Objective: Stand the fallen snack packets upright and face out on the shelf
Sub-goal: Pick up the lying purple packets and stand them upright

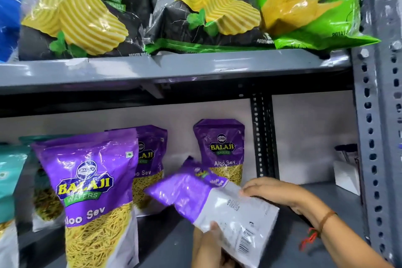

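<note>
Three purple packets (93, 185) standing upright. You are holding fourth packet (217, 204) tilted, back showing: left hand (208, 248) gripping bottom edge, right hand (274, 191) gripping top edge.

Held packet (217, 206) front hidden; left hand (208, 248) cut off below.

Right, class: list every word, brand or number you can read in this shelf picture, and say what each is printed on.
"BALAJI WAFERS", "Aloo Sev": front purple packet.
"BALAJI WAFERS", "Aloo Sev": rear purple packet.
"UMBLES", cut off at the top: left black crisp bag.
"RUMBLES": middle black crisp bag.
Green bag: script too blurred.
Held packet, back print and barcode: too small.
</note>
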Demonstrator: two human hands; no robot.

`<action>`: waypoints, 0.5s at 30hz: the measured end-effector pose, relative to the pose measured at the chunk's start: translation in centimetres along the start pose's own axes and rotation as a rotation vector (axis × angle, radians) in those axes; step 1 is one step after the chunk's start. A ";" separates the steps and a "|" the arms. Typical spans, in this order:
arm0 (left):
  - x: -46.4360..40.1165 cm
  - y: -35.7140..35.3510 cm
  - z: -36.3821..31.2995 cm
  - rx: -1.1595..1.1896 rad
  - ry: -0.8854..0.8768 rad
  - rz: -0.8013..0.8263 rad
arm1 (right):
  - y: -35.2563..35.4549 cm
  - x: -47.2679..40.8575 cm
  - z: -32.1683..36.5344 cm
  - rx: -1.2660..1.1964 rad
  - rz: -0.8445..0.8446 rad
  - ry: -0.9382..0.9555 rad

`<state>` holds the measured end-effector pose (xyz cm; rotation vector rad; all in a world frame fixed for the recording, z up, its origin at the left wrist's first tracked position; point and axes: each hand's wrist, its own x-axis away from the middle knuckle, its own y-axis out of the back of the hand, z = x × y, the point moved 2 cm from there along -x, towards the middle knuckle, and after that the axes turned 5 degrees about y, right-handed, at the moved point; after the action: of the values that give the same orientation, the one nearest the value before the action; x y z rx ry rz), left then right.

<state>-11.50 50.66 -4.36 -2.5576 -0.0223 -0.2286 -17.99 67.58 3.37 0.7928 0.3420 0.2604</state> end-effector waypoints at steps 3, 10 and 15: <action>0.0 -0.7 -2.3 -0.009 -0.164 0.139 | 0.6 1.9 0.9 -0.159 -0.215 0.090; -2.9 0.3 -5.6 -0.241 -0.316 0.279 | -1.3 5.0 1.7 0.276 -0.630 0.208; -4.7 2.3 -4.3 -0.365 -0.220 0.310 | -5.1 5.8 -0.6 0.209 -0.667 0.141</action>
<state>-16.63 46.52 -2.87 -2.8866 0.3604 0.1859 -12.43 66.55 -1.96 0.8233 0.7525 -0.3528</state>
